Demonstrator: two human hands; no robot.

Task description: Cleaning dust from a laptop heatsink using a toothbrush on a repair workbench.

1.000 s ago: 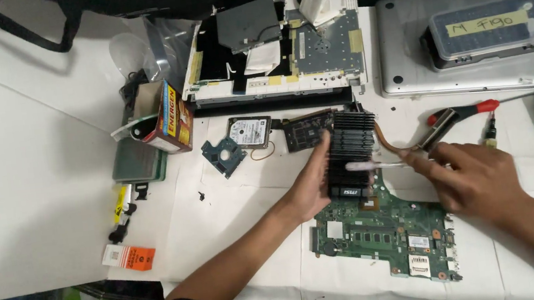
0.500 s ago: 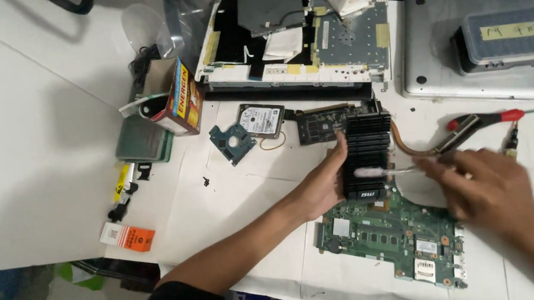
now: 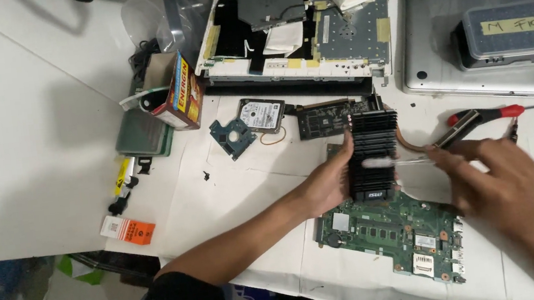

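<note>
Left hand (image 3: 328,183) grips the left edge of a black finned heatsink (image 3: 373,154), held over the green motherboard (image 3: 390,233) on the table (image 3: 37,129). Right hand (image 3: 498,177) pinches a thin white tool (image 3: 409,161) against the fins; motion-blurred.

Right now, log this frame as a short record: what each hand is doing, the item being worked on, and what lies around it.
left hand: left hand grips the side of the black finned heatsink, holding it upright
right hand: right hand holds a thin whitish tool, blurred, against the fins
beneath: green circuit board on the white table
behind: hard drive, small blue board, opened laptop chassis
right side: red-handled screwdriver, closed silver laptop with a plastic box on it
</note>
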